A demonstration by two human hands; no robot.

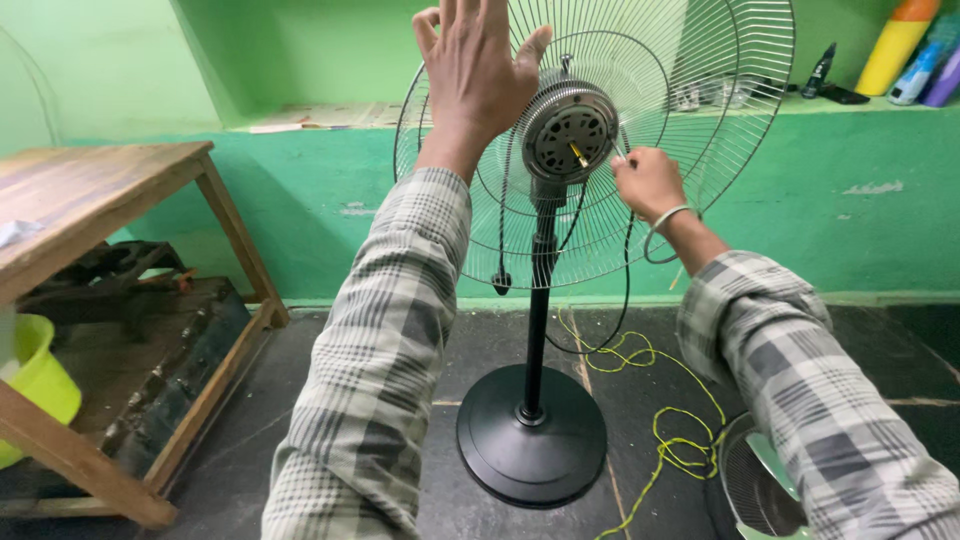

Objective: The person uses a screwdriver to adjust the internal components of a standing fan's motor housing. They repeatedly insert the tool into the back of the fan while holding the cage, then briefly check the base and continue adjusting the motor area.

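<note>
At upper centre of the frame, our pedestal fan (537, 300) stands with its wire guard (700, 130) bare. Our left hand (470, 70) spreads open against the guard; our right hand (648, 182) pinches a guard wire beside the motor (570, 135).

— What have you got on your arms?

— A long-sleeved shirt, checked in grey, off-white and darker charcoal bands. The left sleeve (380, 350) runs down to the wrist, its cuff sitting just below my left hand (475, 65). The right sleeve (800, 380) has the same plaid, with broader dark squares showing near the elbow.

— Anything on the wrists?

— A thin silver-coloured bangle (668, 218) circles my right wrist, just behind my right hand (648, 180). My fingers are bare, no gloves, no rings that show.
</note>
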